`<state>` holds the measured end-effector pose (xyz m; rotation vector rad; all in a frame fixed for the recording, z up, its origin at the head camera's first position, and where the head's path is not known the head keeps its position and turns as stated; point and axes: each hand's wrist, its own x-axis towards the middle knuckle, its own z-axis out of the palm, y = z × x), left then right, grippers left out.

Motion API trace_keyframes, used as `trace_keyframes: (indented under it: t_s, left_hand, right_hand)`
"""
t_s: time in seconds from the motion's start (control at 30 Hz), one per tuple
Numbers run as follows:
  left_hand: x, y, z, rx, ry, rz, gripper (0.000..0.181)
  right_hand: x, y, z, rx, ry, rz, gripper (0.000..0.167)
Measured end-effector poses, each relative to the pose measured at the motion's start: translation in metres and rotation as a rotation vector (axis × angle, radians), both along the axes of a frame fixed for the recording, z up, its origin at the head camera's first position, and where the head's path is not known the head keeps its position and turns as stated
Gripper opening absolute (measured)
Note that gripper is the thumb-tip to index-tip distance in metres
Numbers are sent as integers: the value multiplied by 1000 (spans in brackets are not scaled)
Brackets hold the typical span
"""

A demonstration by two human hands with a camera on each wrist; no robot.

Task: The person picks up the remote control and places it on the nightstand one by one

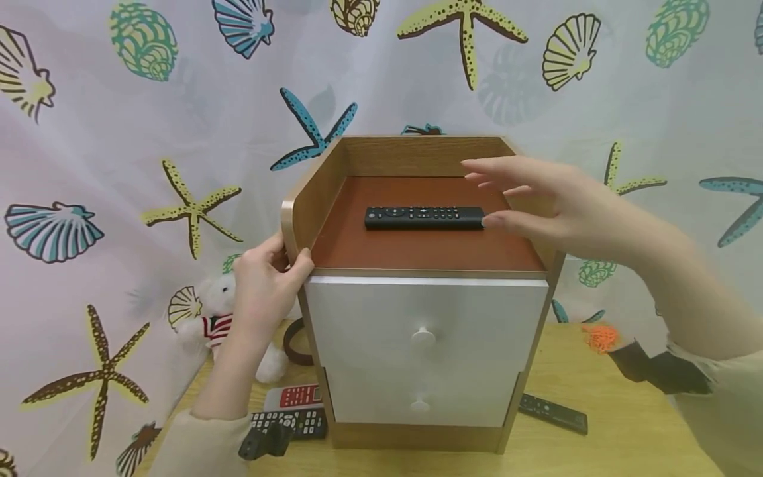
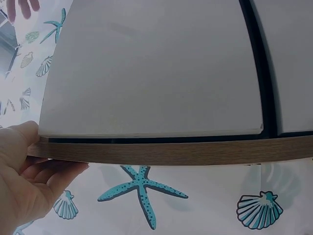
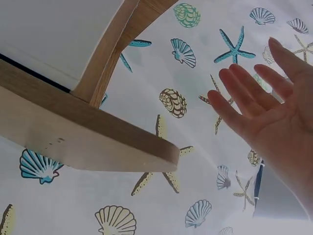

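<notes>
A small wood-edged cabinet (image 1: 417,436) with white drawer fronts and round white knobs stands upright in the head view. On its reddish-brown top (image 1: 381,252) lies a black remote control (image 1: 420,218), placed crosswise. My left hand (image 1: 262,281) grips the front edge of the cabinet's left side panel (image 1: 291,228); the left wrist view shows the thumb and fingers on either side of that wooden edge (image 2: 161,152). Over the right side of the top, my right hand (image 1: 536,195) hovers with extended fingers, holding nothing. Its thumb appears near the remote's right end; contact is unclear.
Left of the cabinet are a white plush toy (image 1: 220,295), a dark ring-shaped object (image 1: 292,341), a red-and-grey device (image 1: 298,396) and another remote (image 1: 310,424). To the right lie a remote (image 1: 554,414) and an orange stringy bundle (image 1: 601,338). A patterned curtain (image 1: 381,66) hangs behind.
</notes>
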<state>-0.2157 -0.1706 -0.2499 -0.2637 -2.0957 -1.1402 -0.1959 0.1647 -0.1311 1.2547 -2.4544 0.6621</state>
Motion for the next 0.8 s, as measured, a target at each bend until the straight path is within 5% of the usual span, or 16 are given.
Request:
trace_keyframes:
  t_s: [0.23, 0.5, 0.8]
  left_hand:
    - [0, -1, 0, 4, -8, 4, 13]
    - [0, 0, 0, 9, -13, 0, 14]
    - [1, 0, 1, 6, 3, -1, 13]
  right_hand:
    - [20, 28, -17, -142, 158, -7, 69]
    - [26, 63, -52, -334, 125, -112, 66]
    - [18, 105, -110, -566, -1, -172, 59]
